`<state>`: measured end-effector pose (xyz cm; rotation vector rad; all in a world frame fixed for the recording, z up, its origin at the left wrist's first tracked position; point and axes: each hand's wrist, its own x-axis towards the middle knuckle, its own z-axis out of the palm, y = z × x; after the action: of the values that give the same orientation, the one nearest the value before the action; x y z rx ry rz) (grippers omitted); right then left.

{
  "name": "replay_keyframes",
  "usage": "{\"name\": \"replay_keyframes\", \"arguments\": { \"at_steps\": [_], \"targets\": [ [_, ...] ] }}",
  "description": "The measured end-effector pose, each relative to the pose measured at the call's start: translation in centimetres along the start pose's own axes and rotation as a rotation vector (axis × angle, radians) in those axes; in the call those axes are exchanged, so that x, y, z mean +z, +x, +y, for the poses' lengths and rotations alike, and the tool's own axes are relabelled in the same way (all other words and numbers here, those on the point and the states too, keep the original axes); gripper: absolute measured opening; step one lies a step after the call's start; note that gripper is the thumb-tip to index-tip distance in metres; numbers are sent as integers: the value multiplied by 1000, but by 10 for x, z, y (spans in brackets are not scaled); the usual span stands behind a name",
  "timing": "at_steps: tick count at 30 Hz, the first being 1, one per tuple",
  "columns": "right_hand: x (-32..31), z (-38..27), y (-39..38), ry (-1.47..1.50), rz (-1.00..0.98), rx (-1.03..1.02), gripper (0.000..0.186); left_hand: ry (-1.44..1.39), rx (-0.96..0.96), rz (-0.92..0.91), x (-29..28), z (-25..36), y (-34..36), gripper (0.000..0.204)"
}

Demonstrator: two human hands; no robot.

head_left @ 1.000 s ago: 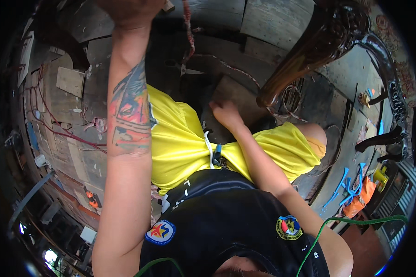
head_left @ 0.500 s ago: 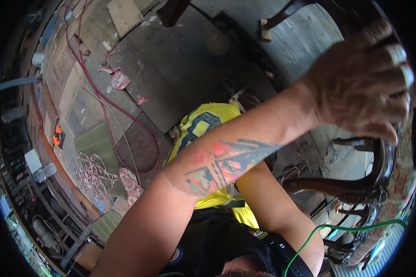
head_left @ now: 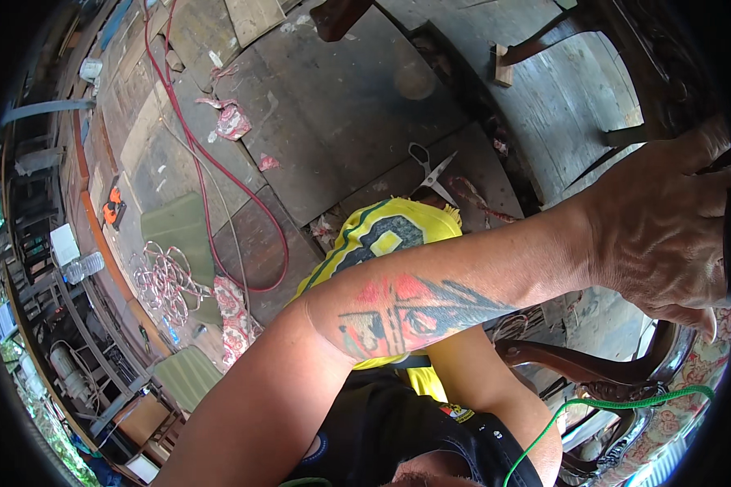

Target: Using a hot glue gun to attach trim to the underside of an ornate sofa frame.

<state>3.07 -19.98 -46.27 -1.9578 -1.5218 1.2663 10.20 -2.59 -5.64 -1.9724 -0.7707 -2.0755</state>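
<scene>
My left hand (head_left: 662, 223) reaches across to the right, at the end of a tattooed forearm. It lies over dark carved wooden furniture (head_left: 658, 89). Its fingers stretch toward the rim and its thumb stands apart, so it looks open; the fingertips are lost in the dark edge, and any contact there is unclear. My right arm (head_left: 491, 373) passes beneath the left forearm, which hides the right hand. Yellow clothing with a dark printed figure (head_left: 374, 239) covers my lap. Beyond it, opened scissors (head_left: 432, 180) rest on the dark floor boards.
A curved wooden leg (head_left: 573, 357) and floral upholstery (head_left: 702, 365) are at the lower right, crossed by a green cord (head_left: 625, 402). Leftward lie a red hose (head_left: 196, 154), tangled rope (head_left: 166, 284), patterned cloth scraps (head_left: 232, 122), an orange-and-black tool (head_left: 114, 207) and a plastic bottle (head_left: 84, 267).
My left hand has moved lower and farther right, and its fingers now reach into the dark rim. The view has shifted a little, and the scissors show more fully.
</scene>
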Motion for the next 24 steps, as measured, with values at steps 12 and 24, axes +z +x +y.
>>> {"name": "replay_keyframes", "arguments": {
  "at_steps": [12, 24],
  "targets": [
    [-6, -33, 16, 17, 146, 13, 36, -23, 5, -30, 23, 6, -3, 47],
    [13, -91, 87, -167, -144, -391, 54, -20, 33, -42, 26, 3, 0, 45]
  ]
}}
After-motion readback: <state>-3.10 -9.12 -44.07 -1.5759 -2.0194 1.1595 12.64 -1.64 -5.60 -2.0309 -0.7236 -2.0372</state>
